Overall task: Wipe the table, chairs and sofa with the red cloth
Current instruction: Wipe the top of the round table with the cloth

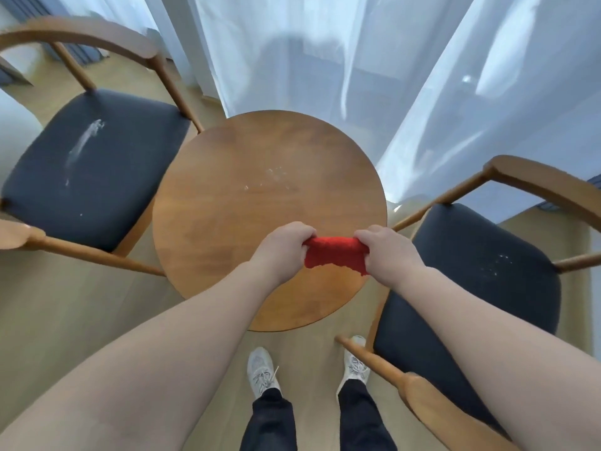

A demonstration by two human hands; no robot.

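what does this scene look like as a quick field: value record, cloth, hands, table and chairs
surface: table, round, wooden, white specks near its middle
tool: red cloth, bunched, held over the table's near part; contact unclear
grip left: left hand grips the cloth's left end
grip right: right hand grips its right end
seat left: left chair, dark seat, white smear
seat right: right chair, dark seat, few white flecks
sofa: not in view

Smooth wooden table [227, 196]; nubby red cloth [335, 255]; matt dark seats [97, 164].
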